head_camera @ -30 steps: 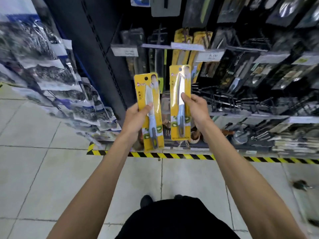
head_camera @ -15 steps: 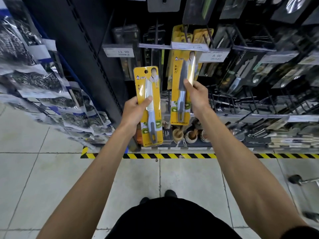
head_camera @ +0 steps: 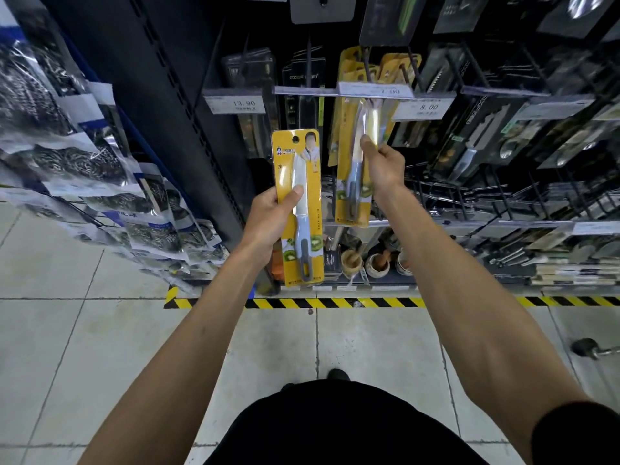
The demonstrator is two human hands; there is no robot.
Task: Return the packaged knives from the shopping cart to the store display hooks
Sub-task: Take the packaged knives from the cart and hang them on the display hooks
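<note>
I hold two yellow-carded packaged knives in front of a dark store display. My left hand (head_camera: pixel 273 218) grips one knife pack (head_camera: pixel 299 209) upright at chest height, thumb on its front. My right hand (head_camera: pixel 380 166) grips the second knife pack (head_camera: pixel 355 176) by its middle, raised so its top reaches the price-label rail. Just behind that top, matching yellow knife packs (head_camera: pixel 379 68) hang on the display hooks (head_camera: pixel 369 67). Whether the pack's hole is on a hook I cannot tell.
Price labels (head_camera: pixel 235 105) run along the rail. Dark packaged knives (head_camera: pixel 476 142) hang to the right. Bagged steel scourers (head_camera: pixel 84 162) hang at left. Small mortars (head_camera: pixel 352 263) stand on the bottom shelf above yellow-black floor tape (head_camera: pixel 335 303). A cart wheel (head_camera: pixel 585 348) shows at right.
My right hand has lifted its knife pack up and toward the hooks with the matching yellow packs. I have stepped closer to the display. The left hand keeps its pack roughly steady.
</note>
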